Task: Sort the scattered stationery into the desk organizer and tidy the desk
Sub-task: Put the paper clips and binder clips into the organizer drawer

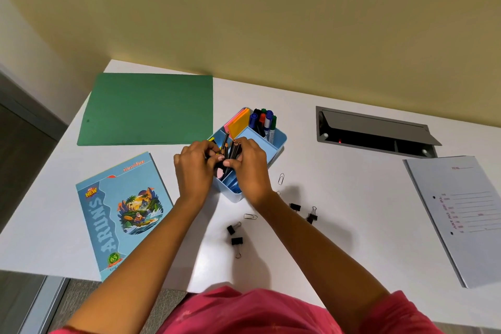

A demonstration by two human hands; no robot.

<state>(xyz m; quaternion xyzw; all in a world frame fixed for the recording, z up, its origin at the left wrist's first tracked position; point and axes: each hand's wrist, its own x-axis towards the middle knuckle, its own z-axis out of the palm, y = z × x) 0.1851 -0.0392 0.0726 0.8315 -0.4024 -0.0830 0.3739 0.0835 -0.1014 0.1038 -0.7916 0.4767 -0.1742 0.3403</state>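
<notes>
Left hand (193, 168), right hand (248, 168): both curled round bundle of dark pencils (233, 150), upright over near side of blue organizer (279, 141), mid-desk; exact slot hidden by hands. Markers (264, 122), sticky notes (238, 120) in far compartments. Binder clips (234, 234), paper clips (250, 216) loose toward near edge. Risk: uneven release splays pencils, some tip over rim onto desk.

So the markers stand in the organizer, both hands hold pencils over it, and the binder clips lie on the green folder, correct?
No. The head view shows the binder clips on the bare white desk, not on the green folder. The rest is right.
</notes>
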